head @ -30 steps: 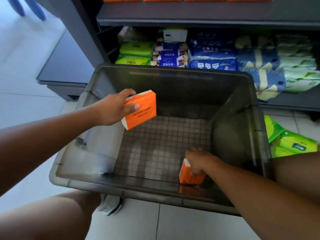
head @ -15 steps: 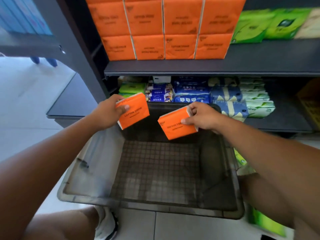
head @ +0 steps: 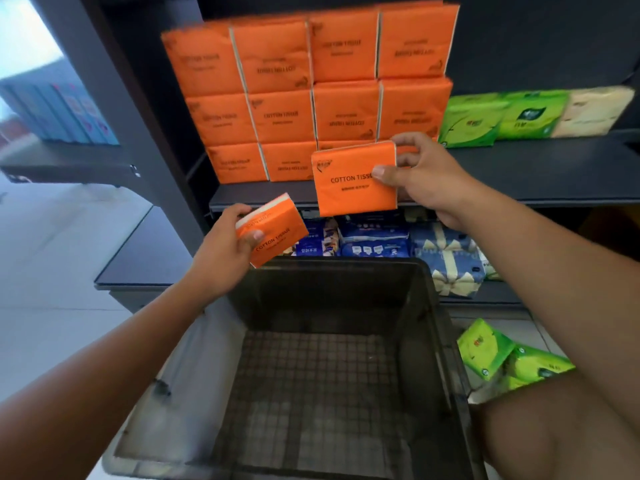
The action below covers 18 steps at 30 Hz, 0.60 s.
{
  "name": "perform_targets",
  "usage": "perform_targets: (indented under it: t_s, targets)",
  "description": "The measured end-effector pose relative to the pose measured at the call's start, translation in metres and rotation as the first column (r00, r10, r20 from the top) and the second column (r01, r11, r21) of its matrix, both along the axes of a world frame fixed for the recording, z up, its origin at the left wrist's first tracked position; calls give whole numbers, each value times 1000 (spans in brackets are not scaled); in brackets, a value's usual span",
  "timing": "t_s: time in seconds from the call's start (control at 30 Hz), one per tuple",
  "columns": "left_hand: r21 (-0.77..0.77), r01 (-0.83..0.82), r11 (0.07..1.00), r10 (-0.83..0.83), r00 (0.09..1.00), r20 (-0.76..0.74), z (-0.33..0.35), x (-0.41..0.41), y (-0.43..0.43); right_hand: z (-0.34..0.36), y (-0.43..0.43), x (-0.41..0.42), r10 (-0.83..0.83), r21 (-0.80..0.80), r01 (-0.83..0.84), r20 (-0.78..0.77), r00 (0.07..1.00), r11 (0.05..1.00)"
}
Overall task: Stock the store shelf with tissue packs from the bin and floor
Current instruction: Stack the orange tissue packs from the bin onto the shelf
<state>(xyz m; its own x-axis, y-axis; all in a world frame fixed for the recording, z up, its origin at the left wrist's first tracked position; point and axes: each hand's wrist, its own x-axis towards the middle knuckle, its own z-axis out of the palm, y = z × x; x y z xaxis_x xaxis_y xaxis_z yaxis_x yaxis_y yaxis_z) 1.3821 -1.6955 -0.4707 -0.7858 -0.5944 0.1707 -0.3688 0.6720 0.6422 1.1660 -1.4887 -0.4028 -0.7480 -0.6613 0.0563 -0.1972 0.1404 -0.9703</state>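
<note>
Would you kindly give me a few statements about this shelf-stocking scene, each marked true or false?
1. Both hands hold orange packs. True: the left hand grips the left pack, and the right hand grips the right pack.
2. Several orange packs lie in the bin. False: no pack is visible inside it.
3. The green floor packs lie to the right of the bin. True.
4. The right pack is held lower than the left pack. False: it is higher, in front of the orange stack on the shelf.
5. The green shelf packs sit left of the orange stack. False: they sit to its right.
</note>
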Motion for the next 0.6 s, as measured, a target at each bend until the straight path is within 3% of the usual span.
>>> perform_targets:
  t_s: [0.13, 0.27, 0.4, 0.6]
  targets:
    - [-118, -150, 982, 116, 959, -258, 24, -10, 13, 16, 3, -14, -45, -107, 47, 15, 999, 993]
    - [-222, -196, 955, 80, 893, -444, 67, -34, 25, 37, 6, -27, -66, -214, 65, 1, 998, 975]
    - [-362, -214, 907, 3, 864, -504, 128, -74, 28, 53, 14, -42, -83, -286, 70, -31, 996, 956]
    - [-507, -206, 837, -62, 885, -462, 202, -141, 25, 60, 34, -72, -105, -324, 82, -53, 993, 943]
